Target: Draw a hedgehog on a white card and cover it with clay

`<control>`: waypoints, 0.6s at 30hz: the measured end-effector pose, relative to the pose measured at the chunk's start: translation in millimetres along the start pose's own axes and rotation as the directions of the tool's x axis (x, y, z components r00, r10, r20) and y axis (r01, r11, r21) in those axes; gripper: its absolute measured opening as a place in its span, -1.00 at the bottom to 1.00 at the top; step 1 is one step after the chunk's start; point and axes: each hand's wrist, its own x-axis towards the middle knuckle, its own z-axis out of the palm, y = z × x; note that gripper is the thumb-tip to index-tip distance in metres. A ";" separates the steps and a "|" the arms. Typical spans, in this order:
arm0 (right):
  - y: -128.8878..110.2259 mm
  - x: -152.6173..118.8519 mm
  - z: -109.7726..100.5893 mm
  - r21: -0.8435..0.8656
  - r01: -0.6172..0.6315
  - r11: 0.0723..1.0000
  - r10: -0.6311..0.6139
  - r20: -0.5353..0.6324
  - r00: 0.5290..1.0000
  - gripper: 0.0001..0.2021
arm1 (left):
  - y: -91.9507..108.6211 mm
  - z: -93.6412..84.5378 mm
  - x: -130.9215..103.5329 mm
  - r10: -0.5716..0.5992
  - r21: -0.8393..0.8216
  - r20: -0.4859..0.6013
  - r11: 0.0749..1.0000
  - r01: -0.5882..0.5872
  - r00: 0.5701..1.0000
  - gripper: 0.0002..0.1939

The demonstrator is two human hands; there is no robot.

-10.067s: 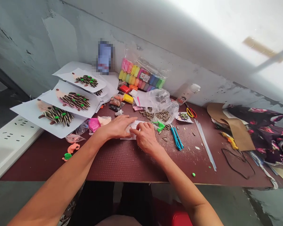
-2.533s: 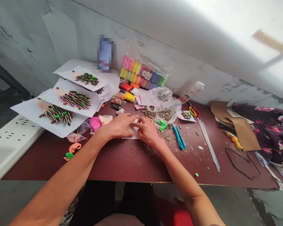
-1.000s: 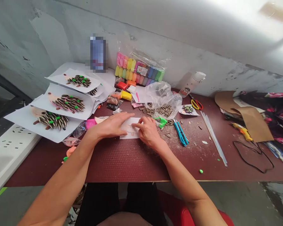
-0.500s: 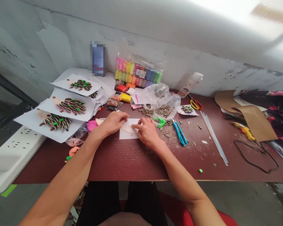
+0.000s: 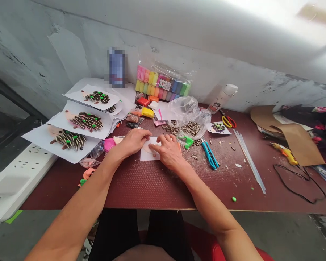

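A small white sheet of paper (image 5: 145,156) lies on the dark red table in front of me, bearing a flat, pale peach clay shape (image 5: 147,148) partly hidden by my hands. My left hand (image 5: 136,140) rests over the sheet's upper left edge with its fingers curled together; anything between the fingertips is hidden. From the right, my right hand (image 5: 168,150) reaches over the sheet. Its index finger is stretched out onto the clay, and the other fingers are bent and apart. Sunflower seeds (image 5: 188,127) lie piled behind my right hand.
Papers with seed-covered hedgehogs (image 5: 84,121) lie stacked at the left beside a white power strip (image 5: 29,170). A bag of coloured clay (image 5: 163,83) leans at the back. To the right are a blue utility knife (image 5: 209,155), scissors (image 5: 228,121), glue sticks (image 5: 250,161) and a glue gun (image 5: 286,155).
The whole view has shifted slightly. My right index finger has moved a little left across the clay, and its other fingers look more raised. The left hand stays at the paper's edge.
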 end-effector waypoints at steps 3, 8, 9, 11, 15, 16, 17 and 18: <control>1.6 -1.1 1.9 0.013 -0.015 1.000 0.015 -0.004 1.000 -0.64 | 2.0 -2.3 -0.1 -0.016 -0.003 0.025 1.000 0.016 1.000 -0.65; 6.9 -5.0 4.4 0.075 -0.056 0.996 0.057 -0.005 0.998 -0.58 | 3.5 -4.2 0.1 -0.027 -0.003 0.040 1.000 0.027 0.999 -0.64; 8.4 -5.9 4.3 0.089 -0.077 0.993 0.078 -0.012 0.997 -0.57 | 3.4 -4.3 0.1 -0.026 -0.005 0.041 1.000 0.027 0.999 -0.64; 11.3 -7.6 3.9 0.103 -0.120 0.987 0.124 -0.031 0.992 -0.55 | 2.8 -4.1 -0.1 -0.021 -0.011 0.042 1.000 0.022 0.999 -0.64; 12.7 -9.2 4.6 0.096 -0.125 0.987 0.130 -0.049 0.990 -0.56 | 1.1 -2.9 -0.4 0.002 -0.009 0.027 1.000 -0.002 1.000 -0.64; 12.0 -9.3 5.3 0.093 -0.110 0.990 0.115 -0.046 0.992 -0.57 | 0.7 -2.5 -0.4 0.009 -0.005 0.021 1.000 -0.009 1.000 -0.65; 10.9 -9.4 5.9 0.089 -0.096 0.991 0.100 -0.043 0.994 -0.58 | 0.3 -2.0 -0.4 0.014 -0.002 0.015 1.000 -0.014 1.000 -0.66; 9.7 -9.3 6.4 0.084 -0.084 0.993 0.088 -0.042 0.995 -0.59 | 0.1 -1.5 -0.3 0.017 0.002 0.012 1.000 -0.017 1.000 -0.67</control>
